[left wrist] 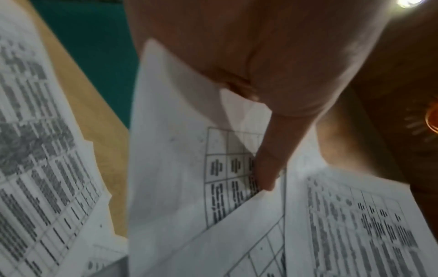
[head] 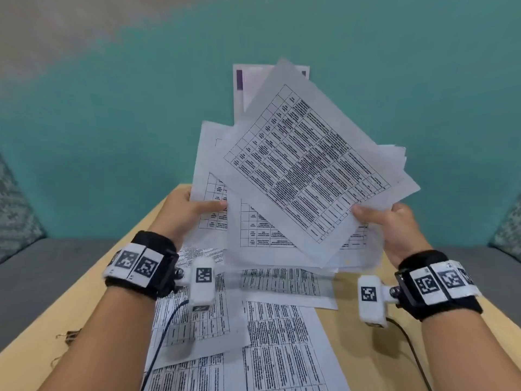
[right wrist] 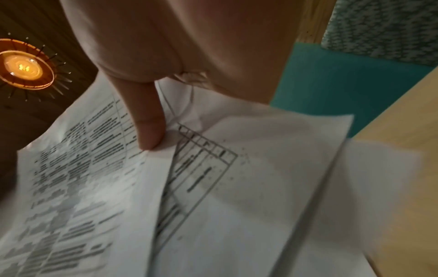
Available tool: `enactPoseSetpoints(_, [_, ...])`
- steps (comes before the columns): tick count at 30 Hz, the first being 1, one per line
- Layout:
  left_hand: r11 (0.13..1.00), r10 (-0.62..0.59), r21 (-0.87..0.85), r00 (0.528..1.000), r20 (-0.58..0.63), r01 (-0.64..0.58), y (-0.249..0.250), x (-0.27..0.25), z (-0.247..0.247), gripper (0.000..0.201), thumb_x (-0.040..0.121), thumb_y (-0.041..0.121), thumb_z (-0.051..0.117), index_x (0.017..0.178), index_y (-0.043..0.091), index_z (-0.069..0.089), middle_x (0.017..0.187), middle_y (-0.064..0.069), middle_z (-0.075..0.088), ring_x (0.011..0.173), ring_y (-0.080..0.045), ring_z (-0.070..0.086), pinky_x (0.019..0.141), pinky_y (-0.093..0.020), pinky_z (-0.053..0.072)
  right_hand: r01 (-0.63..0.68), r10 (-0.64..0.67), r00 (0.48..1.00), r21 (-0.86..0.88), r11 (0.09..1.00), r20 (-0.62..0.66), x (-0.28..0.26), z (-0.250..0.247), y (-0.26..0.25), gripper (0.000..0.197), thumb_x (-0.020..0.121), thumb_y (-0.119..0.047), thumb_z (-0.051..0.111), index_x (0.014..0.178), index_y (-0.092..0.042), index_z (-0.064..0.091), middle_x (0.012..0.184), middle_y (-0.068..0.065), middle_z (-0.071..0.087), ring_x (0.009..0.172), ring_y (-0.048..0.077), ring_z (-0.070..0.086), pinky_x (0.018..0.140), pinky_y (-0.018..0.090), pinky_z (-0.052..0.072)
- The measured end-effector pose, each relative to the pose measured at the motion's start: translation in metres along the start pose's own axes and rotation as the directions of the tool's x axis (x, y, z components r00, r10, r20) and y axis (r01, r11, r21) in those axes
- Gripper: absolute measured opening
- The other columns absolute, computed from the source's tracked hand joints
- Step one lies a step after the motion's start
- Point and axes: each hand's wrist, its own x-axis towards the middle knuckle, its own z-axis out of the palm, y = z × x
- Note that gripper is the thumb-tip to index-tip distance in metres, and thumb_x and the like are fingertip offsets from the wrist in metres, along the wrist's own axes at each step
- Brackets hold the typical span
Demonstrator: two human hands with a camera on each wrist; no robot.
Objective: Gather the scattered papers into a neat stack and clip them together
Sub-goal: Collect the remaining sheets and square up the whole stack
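I hold a loose, fanned bundle of printed papers (head: 298, 176) upright above the table, its sheets skewed at different angles. My left hand (head: 194, 207) pinches the bundle's left edge with the thumb on the front. My right hand (head: 386, 218) pinches the lower right edge the same way. In the left wrist view my thumb (left wrist: 272, 161) presses on a sheet with a printed table (left wrist: 227, 180). In the right wrist view my thumb (right wrist: 149, 127) lies on the overlapped sheets (right wrist: 213, 187). Several more printed papers (head: 270, 334) lie scattered flat on the table below.
The wooden table (head: 451, 342) stands in front of a grey sofa (head: 50, 263) and a teal wall. Gold binder clips (head: 67, 335) lie near the table's left edge. Cables run from the wrist cameras across the papers and the table.
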Motion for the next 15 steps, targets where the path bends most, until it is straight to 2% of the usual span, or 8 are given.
enactPoseSetpoints(2, [1.0, 0.022, 0.023, 0.999, -0.045, -0.021, -0.003, 0.002, 0.0, 0.02, 0.08, 0.004, 0.08, 0.1, 0.006, 0.077, 0.096, 0.0, 0.081, 0.094, -0.018, 0.077, 0.084, -0.032, 0.058, 0.05, -0.052, 0.998, -0.053, 0.997, -0.033, 0.007, 0.002, 0.009, 0.095, 0.046, -0.038, 0.098, 0.122, 0.003, 0.059, 0.122, 0.02, 0.069, 0.111, 0.033, 0.068, 0.104, 0.052, 0.048])
enactPoseSetpoints(3, [1.0, 0.019, 0.023, 0.999, -0.051, -0.018, -0.006, 0.003, -0.001, 0.025, 0.079, 0.004, 0.082, 0.103, 0.006, 0.077, 0.099, -0.001, 0.081, 0.097, -0.019, 0.077, 0.09, -0.037, 0.057, 0.067, -0.068, 0.997, -0.054, 0.996, -0.025, 0.011, 0.002, 0.014, 0.087, 0.05, -0.035, 0.098, 0.121, 0.0, 0.062, 0.119, 0.017, 0.071, 0.111, 0.033, 0.068, 0.104, 0.051, 0.048])
enactPoseSetpoints(5, [1.0, 0.003, 0.013, 0.999, -0.038, -0.003, -0.012, 0.004, 0.0, 0.035, 0.074, 0.005, 0.085, 0.107, 0.012, 0.078, 0.105, -0.001, 0.08, 0.105, -0.023, 0.075, 0.098, -0.046, 0.054, 0.065, -0.065, 0.998, -0.084, 0.994, 0.0, 0.011, 0.005, 0.02, 0.043, 0.072, -0.016, 0.089, 0.11, -0.006, 0.071, 0.11, 0.012, 0.076, 0.105, 0.031, 0.071, 0.099, 0.048, 0.052])
enactPoseSetpoints(7, [1.0, -0.006, 0.029, 1.0, 0.013, 0.005, -0.015, 0.001, 0.003, 0.043, 0.068, 0.012, 0.086, 0.109, 0.019, 0.077, 0.109, 0.0, 0.079, 0.11, -0.027, 0.072, 0.1, -0.053, 0.052, 0.066, -0.07, 0.997, -0.19, 0.98, -0.019, 0.011, 0.007, 0.027, 0.013, 0.081, -0.004, 0.08, 0.092, -0.005, 0.073, 0.096, 0.013, 0.077, 0.091, 0.032, 0.074, 0.092, 0.046, 0.055])
enactPoseSetpoints(10, [0.997, -0.024, 0.069, 0.994, 0.106, 0.017, -0.02, -0.002, 0.008, 0.051, 0.067, 0.006, 0.081, 0.116, 0.018, 0.072, 0.117, -0.001, 0.077, 0.115, -0.027, 0.068, 0.101, -0.048, 0.049, 0.059, -0.079, 0.994, -0.246, 0.967, -0.07, 0.016, 0.004, 0.042, 0.027, 0.079, -0.01, 0.082, 0.068, -0.002, 0.059, 0.072, 0.017, 0.067, 0.067, 0.03, 0.066, 0.082, 0.044, 0.055])
enactPoseSetpoints(12, [0.997, -0.041, 0.073, 0.981, 0.189, 0.027, -0.022, -0.004, 0.008, 0.055, 0.071, 0.003, 0.081, 0.121, 0.02, 0.068, 0.123, 0.001, 0.075, 0.121, -0.023, 0.066, 0.107, -0.046, 0.043, 0.052, -0.075, 0.993, -0.234, 0.971, -0.088, 0.017, 0.005, 0.045, 0.034, 0.076, -0.018, 0.084, 0.087, 0.007, 0.063, 0.091, 0.028, 0.071, 0.08, 0.043, 0.07, 0.088, 0.05, 0.057])
enactPoseSetpoints(13, [0.998, -0.023, 0.056, 0.972, 0.233, 0.01, -0.023, -0.005, 0.007, 0.056, 0.072, 0.011, 0.083, 0.124, 0.023, 0.067, 0.126, 0.002, 0.073, 0.123, -0.021, 0.065, 0.111, -0.051, 0.039, 0.063, -0.079, 0.994, -0.212, 0.975, -0.072, 0.016, 0.007, 0.044, 0.032, 0.08, -0.016, 0.082, 0.097, 0.006, 0.067, 0.101, 0.026, 0.073, 0.091, 0.042, 0.071, 0.089, 0.051, 0.057])
enactPoseSetpoints(15, [0.999, 0.035, -0.023, 0.964, 0.262, -0.03, -0.02, -0.007, 0.008, 0.065, 0.069, 0.032, 0.088, 0.13, 0.025, 0.065, 0.132, -0.001, 0.071, 0.126, -0.023, 0.064, 0.114, -0.057, 0.035, 0.071, -0.081, 0.996, -0.182, 0.981, -0.048, 0.014, 0.009, 0.041, 0.013, 0.089, -0.006, 0.073, 0.1, -0.01, 0.071, 0.106, 0.011, 0.076, 0.097, 0.028, 0.072, 0.084, 0.039, 0.056])
